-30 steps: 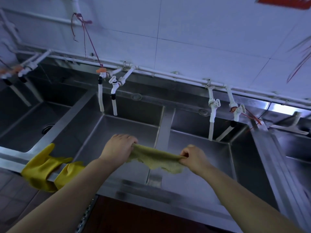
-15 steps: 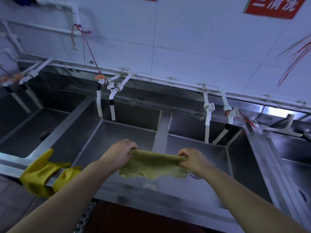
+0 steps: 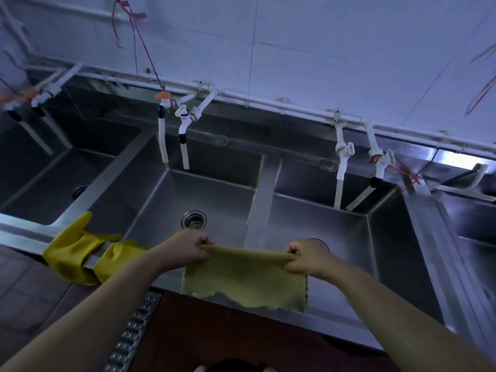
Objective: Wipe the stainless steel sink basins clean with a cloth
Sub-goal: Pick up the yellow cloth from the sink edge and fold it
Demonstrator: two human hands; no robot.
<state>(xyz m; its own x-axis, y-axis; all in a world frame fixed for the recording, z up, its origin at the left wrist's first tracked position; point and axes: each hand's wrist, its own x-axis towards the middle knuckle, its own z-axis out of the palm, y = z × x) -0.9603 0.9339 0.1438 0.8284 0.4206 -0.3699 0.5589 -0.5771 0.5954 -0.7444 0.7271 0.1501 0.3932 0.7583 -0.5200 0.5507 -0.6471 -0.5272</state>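
Pinched at its two upper corners, yellow-green cloth (image 3: pixel 245 279) stretched taut between left hand (image 3: pixel 185 249) and right hand (image 3: pixel 307 257), fingers and thumbs of both curled tight around the top edge. Hanging flat and open below the hands, lower edge ragged, at about 6 o'clock from centre, in front of the near rim of the sinks and over the divider between two basins.

Behind, from largest down:

White tiled wall (image 3: pixel 322 49) across the whole top, 10 to 2 o'clock.

Long stainless steel sink unit (image 3: pixel 418 237) spanning the width, with several basins side by side. Middle basin (image 3: pixel 214 200) at centre, right basin (image 3: pixel 322 218) toward 3 o'clock, left basin (image 3: pixel 48 175) toward 9 o'clock, part of another at the far right edge.

White water pipe (image 3: pixel 268 103) running along the base of the wall, sloping down toward 3 o'clock.

Pair of yellow rubber gloves (image 3: pixel 80 251) draped over the near rim at 8 o'clock, just beside the left forearm.

Perforated metal floor drain strip (image 3: pixel 131 336) at 7 o'clock, beneath the left forearm.

White taps with short hoses: two (image 3: pixel 174 130) over the middle basin at 11 o'clock, two (image 3: pixel 359 162) over the right basin at 2 o'clock, more at the far left, blurred.

Round drain strainer (image 3: pixel 193 219) in the middle basin floor, just above the left hand.

Red string (image 3: pixel 134 36) dangling down the wall at 11 o'clock.
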